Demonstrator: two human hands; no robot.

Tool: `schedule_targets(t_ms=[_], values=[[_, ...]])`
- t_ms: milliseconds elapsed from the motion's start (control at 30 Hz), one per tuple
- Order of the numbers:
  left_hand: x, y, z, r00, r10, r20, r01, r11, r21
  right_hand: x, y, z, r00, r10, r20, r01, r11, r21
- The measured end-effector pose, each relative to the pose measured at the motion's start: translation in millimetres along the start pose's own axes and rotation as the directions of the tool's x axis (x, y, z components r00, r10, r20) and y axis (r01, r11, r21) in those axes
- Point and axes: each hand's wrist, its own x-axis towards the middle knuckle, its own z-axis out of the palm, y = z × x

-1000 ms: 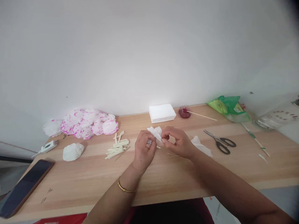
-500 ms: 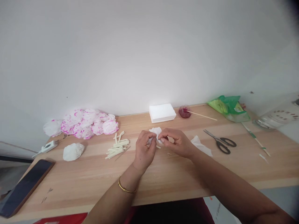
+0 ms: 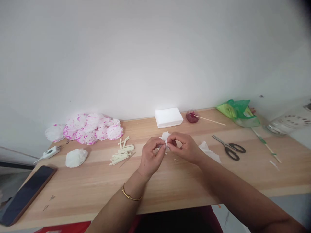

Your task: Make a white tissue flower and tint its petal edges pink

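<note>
white tissue [image 3: 166, 136] pinched between both hands' fingers [image 3: 162, 148]

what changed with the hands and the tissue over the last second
The left hand and right hand have drawn closer together, so their fingertips now meet. Both pinch the white tissue piece, which a second ago was looser and fuller and is now gathered into a smaller tuft above the fingers. Neither hand let go. The cream sticks, scissors, tissue stack and pink-edged paper flowers lie as before.
</note>
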Motion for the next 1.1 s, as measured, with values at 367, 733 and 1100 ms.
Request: schedule_targets(t_ms=[367, 733, 1100], values=[[-0.8, -4.2, 1.9, 0.987, 0.154, -0.051, -0.146, 0.981, 0.13, -0.3, 0.0, 0.4, 0.998, -0.046, 0.033, 0.05, 0.991, -0.121], [1.0, 0.0, 1.5, 0.999, 0.013, -0.046, -0.011, 0.999, 0.04, -0.4, -0.7, -0.4, 0.999, 0.046, 0.02, -0.045, 0.996, -0.079], [0.8, 1.3, 1.0, 1.0, 0.019, 0.0, -0.019, 1.0, 0.021, 0.2, 4.3, 2.5, 0.997, -0.048, 0.053, 0.059, 0.973, -0.225]])
